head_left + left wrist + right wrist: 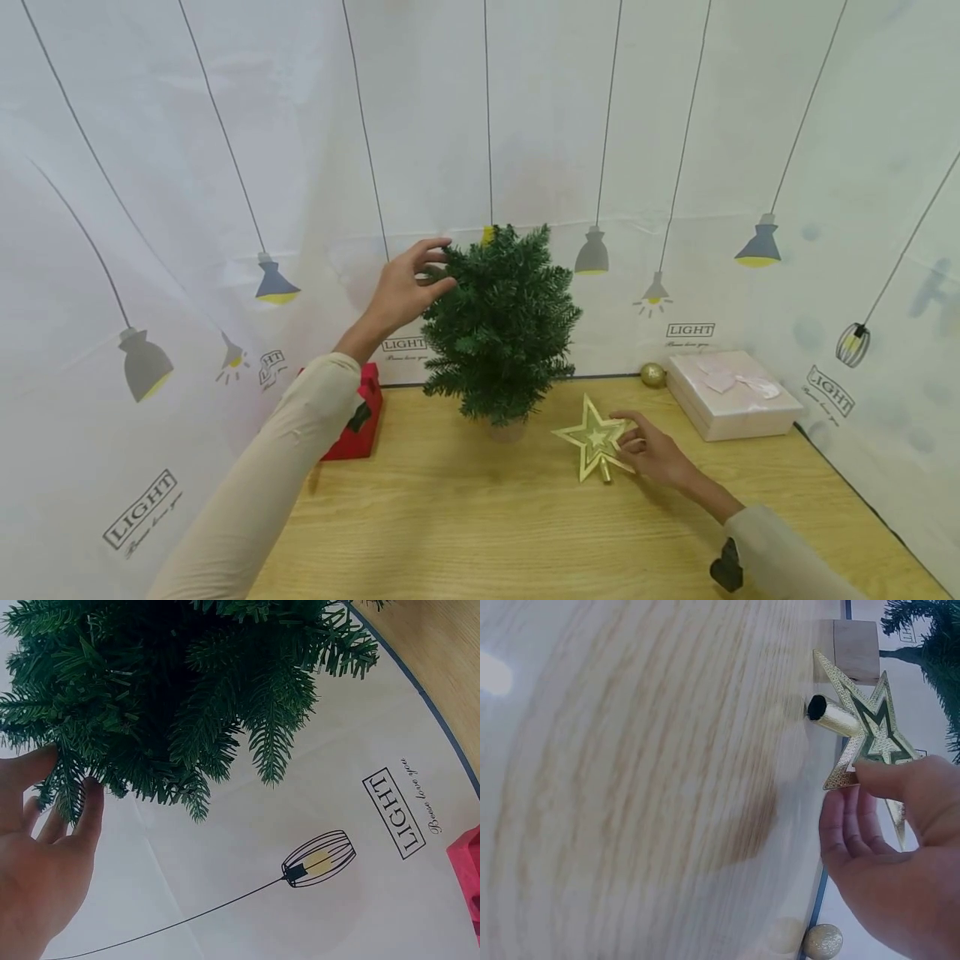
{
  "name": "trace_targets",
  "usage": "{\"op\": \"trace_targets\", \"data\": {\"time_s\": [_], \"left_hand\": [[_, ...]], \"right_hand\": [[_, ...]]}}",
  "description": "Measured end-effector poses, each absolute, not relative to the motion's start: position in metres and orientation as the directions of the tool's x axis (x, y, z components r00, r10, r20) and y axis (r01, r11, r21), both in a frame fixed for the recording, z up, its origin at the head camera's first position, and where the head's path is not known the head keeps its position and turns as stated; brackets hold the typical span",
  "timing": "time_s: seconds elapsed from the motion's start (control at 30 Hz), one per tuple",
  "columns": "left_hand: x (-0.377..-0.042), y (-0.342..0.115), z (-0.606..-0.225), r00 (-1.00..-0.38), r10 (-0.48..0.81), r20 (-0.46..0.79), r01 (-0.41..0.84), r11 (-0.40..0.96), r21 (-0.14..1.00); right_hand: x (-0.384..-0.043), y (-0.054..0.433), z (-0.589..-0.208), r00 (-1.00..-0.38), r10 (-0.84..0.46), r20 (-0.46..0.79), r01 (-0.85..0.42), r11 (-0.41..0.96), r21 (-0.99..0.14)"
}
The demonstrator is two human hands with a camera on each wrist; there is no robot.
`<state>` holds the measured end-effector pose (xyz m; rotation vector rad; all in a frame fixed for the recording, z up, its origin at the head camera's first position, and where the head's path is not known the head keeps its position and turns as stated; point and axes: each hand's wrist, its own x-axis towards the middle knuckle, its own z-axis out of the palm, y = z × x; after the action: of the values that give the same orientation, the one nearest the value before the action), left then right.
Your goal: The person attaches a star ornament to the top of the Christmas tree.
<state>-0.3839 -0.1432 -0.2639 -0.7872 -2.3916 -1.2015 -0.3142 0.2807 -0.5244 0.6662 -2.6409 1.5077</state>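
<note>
A small artificial Christmas tree point(501, 325) stands upright on the wooden table. My left hand point(408, 283) is at its upper left side, thumb and fingers apart around the tip of a green sprig point(71, 784). Between thumb and fingers, my right hand point(652, 450) pinches a gold star tree topper point(595, 438) by its right side. The star is held right of the tree, its short hollow tube point(834, 715) pointing down. In the right wrist view, the tree's wooden base point(856, 651) shows behind the star.
A pale pink gift box point(735, 396) with a bow sits at the back right, a gold ball ornament point(653, 375) beside it. At the left, a red object point(363, 425) is partly hidden by my left sleeve. A printed backdrop point(420, 125) encloses the table point(450, 533).
</note>
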Motion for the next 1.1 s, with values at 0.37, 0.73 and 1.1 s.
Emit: {"op": "trace_targets", "data": {"time_s": [0.37,0.73,1.1], "left_hand": [[-0.383,-0.145,-0.266,-0.794,0.308,0.524,0.606,0.469,0.642],[-0.383,-0.144,-0.265,-0.799,0.305,0.518,0.599,0.476,0.643],[-0.384,-0.143,-0.266,-0.800,0.303,0.518,0.598,0.474,0.646]], "right_hand": [[-0.310,0.284,-0.518,-0.890,-0.312,0.333,-0.435,0.357,-0.827],[-0.309,0.286,-0.507,-0.874,-0.312,0.373,-0.472,0.360,-0.805],[-0.312,0.289,-0.481,-0.859,-0.331,0.390,-0.495,0.342,-0.799]]}}
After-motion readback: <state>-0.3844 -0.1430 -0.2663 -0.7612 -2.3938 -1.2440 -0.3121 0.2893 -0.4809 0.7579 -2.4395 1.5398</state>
